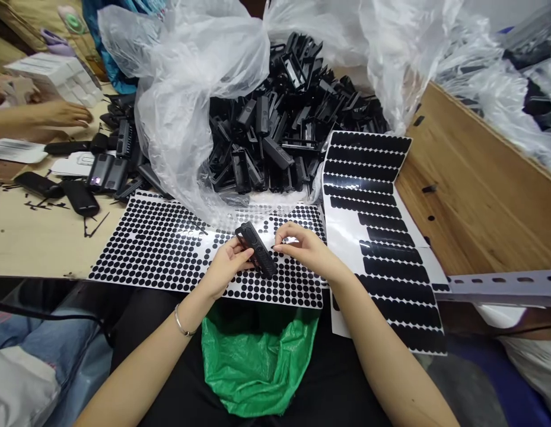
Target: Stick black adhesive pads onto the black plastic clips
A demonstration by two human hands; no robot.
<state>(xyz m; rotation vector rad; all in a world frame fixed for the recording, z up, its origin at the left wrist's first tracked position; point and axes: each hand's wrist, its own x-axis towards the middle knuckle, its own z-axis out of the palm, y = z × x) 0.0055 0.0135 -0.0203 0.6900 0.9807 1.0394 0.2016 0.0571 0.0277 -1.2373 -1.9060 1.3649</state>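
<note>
My left hand (231, 261) is closed round one end of a black plastic casing (260, 252), long and narrow with a ribbed face, tilted above the sticker sheet. A metal bangle circles the left wrist. Just right of the casing, my right hand (302, 244) pinches thumb and forefinger together. A small dark spot, which looks like a black round sticker (274, 247), shows at those fingertips, apart from the casing. Below both hands lies a white sheet of black round stickers (159, 249), with bare patches near its middle.
A heap of black casings (275, 130) fills clear plastic bagging (181, 71) behind. Strips of black stickers on a folded sheet (391, 255) lie at right beside a wooden board (480, 184). A green bag (257, 367) hangs open at my lap. Another person's hand (66, 114) reaches in at left.
</note>
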